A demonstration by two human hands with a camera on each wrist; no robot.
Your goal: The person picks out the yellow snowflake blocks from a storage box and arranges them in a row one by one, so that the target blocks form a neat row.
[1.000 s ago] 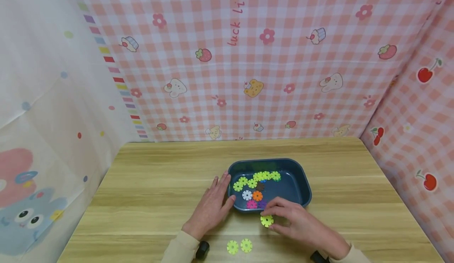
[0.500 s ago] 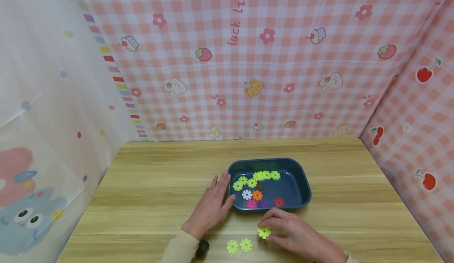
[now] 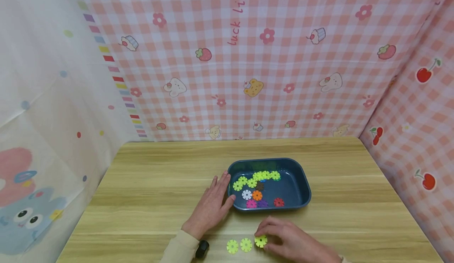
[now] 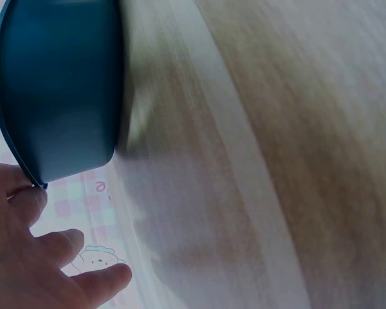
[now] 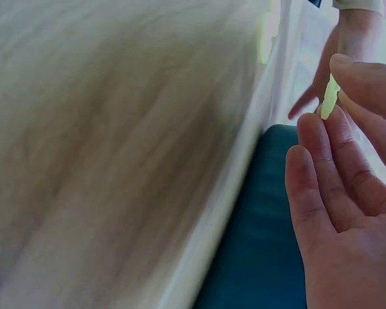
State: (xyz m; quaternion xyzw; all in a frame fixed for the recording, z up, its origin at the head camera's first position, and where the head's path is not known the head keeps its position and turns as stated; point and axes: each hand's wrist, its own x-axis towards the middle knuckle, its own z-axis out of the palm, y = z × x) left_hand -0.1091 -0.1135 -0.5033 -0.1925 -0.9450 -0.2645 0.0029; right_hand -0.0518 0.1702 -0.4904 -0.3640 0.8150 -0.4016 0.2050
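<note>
Your right hand (image 3: 289, 237) has drawn a yellow-green notched disc (image 3: 260, 243), pinched by its edge, farther in front of the navy tray (image 3: 290, 186). Your left hand (image 3: 209, 206) lies spread, touching the tray's left end. A loose pinch could drop the disc; sweeping sideways could knock the two matching discs (image 3: 245, 248) in front of the tray.

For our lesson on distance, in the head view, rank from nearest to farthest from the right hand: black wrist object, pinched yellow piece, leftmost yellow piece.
1. Pinched yellow piece, held by the right hand.
2. Leftmost yellow piece, left of that.
3. Black wrist object, farther left.
</note>
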